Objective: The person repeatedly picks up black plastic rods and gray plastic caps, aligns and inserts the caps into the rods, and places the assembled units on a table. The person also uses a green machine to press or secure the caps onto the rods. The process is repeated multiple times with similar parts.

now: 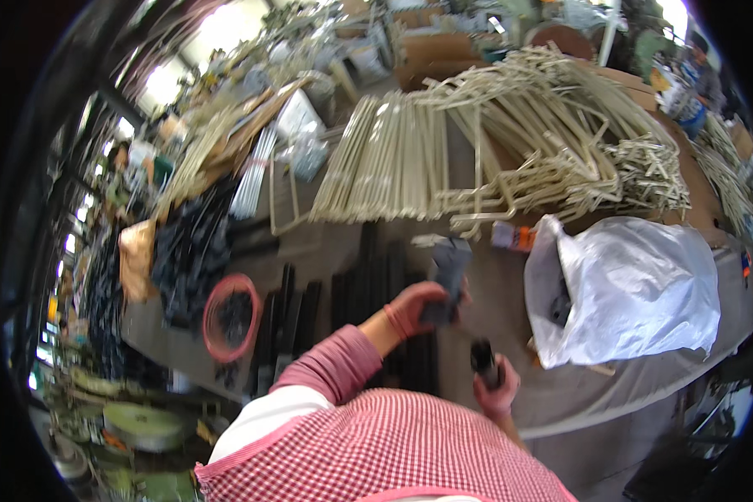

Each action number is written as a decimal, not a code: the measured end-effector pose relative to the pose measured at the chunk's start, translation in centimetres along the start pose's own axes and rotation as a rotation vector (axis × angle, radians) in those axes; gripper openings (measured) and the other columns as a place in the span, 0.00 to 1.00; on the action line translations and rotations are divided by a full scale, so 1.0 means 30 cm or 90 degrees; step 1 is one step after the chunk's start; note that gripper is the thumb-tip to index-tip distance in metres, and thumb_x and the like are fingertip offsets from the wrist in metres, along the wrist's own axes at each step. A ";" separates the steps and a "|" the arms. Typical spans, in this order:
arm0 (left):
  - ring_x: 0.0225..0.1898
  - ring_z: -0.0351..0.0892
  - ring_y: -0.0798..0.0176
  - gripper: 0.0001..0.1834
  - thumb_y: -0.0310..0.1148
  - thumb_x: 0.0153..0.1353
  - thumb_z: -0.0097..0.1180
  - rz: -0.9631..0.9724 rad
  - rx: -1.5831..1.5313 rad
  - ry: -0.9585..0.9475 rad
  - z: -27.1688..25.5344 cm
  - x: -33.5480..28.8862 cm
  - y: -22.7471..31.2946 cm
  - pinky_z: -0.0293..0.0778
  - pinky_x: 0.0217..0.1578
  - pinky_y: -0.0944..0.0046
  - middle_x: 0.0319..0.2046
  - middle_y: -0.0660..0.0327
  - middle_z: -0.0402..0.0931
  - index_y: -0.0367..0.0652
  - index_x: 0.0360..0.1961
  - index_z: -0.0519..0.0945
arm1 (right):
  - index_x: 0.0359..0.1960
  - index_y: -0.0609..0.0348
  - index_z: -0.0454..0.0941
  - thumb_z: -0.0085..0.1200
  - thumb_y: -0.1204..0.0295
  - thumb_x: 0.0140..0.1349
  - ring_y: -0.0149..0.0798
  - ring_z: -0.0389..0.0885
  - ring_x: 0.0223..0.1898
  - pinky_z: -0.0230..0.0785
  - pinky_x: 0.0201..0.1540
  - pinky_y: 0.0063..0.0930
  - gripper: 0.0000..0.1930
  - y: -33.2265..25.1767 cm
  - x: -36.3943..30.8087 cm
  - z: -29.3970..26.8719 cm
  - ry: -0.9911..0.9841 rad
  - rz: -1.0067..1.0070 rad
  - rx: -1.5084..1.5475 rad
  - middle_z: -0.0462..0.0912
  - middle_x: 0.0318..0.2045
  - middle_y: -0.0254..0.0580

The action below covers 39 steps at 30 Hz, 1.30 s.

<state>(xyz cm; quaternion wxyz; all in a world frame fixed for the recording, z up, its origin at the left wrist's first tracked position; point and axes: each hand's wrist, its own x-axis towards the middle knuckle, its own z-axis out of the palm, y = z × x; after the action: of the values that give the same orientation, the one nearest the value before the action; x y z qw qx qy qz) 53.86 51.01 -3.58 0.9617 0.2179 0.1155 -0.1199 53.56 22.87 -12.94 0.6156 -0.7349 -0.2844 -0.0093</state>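
Head view: the left hand (418, 306), mid-frame, has its fingers closed around the lower part of a dark grey piece (450, 259), held upright and blurred. Right hand (499, 390), lower and to the right, has its fingers curled round a short black cylinder (483, 356); exact kind cannot be told. The two held things are apart. Black strips (286, 322) lie on the surface (468, 410) left of centre, beside a pink-rimmed basket (210, 311) of small dark parts; a white sack (636, 293) sits at right. Judged good practice: grip the grey piece firmly, steady the wrists, keep left fingers clear of the cylinder's end. Labels: an orange-and-white packet (513, 237) stands by the sack; no writing legible, no brand identifiable.
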 end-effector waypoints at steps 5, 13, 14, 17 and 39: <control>0.40 0.80 0.56 0.34 0.55 0.68 0.55 0.260 0.051 -0.132 0.105 -0.408 0.179 0.79 0.45 0.50 0.42 0.54 0.78 0.39 0.63 0.70 | 0.43 0.60 0.78 0.69 0.68 0.53 0.49 0.84 0.30 0.78 0.36 0.36 0.18 -0.234 0.154 0.186 -0.204 -0.124 -0.103 0.81 0.29 0.47; 0.50 0.81 0.50 0.27 0.51 0.67 0.60 0.615 -0.044 -0.084 0.115 -0.856 0.327 0.75 0.60 0.37 0.46 0.56 0.80 0.42 0.57 0.74 | 0.44 0.61 0.77 0.64 0.66 0.67 0.29 0.82 0.30 0.77 0.35 0.26 0.13 -0.717 0.150 0.458 -0.558 0.199 0.332 0.81 0.31 0.34; 0.52 0.81 0.50 0.25 0.49 0.66 0.63 0.656 -0.076 -0.037 0.112 -0.903 0.338 0.73 0.62 0.35 0.45 0.57 0.81 0.43 0.56 0.75 | 0.44 0.61 0.76 0.63 0.65 0.68 0.28 0.82 0.30 0.77 0.35 0.25 0.13 -0.757 0.141 0.473 -0.580 0.227 0.372 0.81 0.31 0.33; 0.53 0.81 0.53 0.21 0.40 0.67 0.64 0.713 -0.044 -0.031 0.119 -1.000 0.348 0.73 0.63 0.33 0.46 0.56 0.82 0.40 0.53 0.76 | 0.45 0.60 0.75 0.62 0.65 0.69 0.28 0.82 0.30 0.78 0.35 0.25 0.13 -0.841 0.121 0.504 -0.619 0.267 0.438 0.81 0.31 0.33; 0.47 0.83 0.63 0.18 0.45 0.71 0.57 0.359 0.064 0.373 -0.112 -1.131 -0.128 0.81 0.48 0.57 0.45 0.65 0.82 0.49 0.56 0.78 | 0.43 0.67 0.79 0.69 0.60 0.62 0.28 0.81 0.30 0.76 0.34 0.25 0.21 -0.795 0.001 0.630 -0.759 0.340 0.153 0.83 0.30 0.38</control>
<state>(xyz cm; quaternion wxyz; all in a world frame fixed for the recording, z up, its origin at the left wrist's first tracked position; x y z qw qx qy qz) 20.17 55.26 1.29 0.8715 0.3124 0.3142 0.2103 36.99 41.99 3.95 0.4115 -0.5855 -0.3838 0.5835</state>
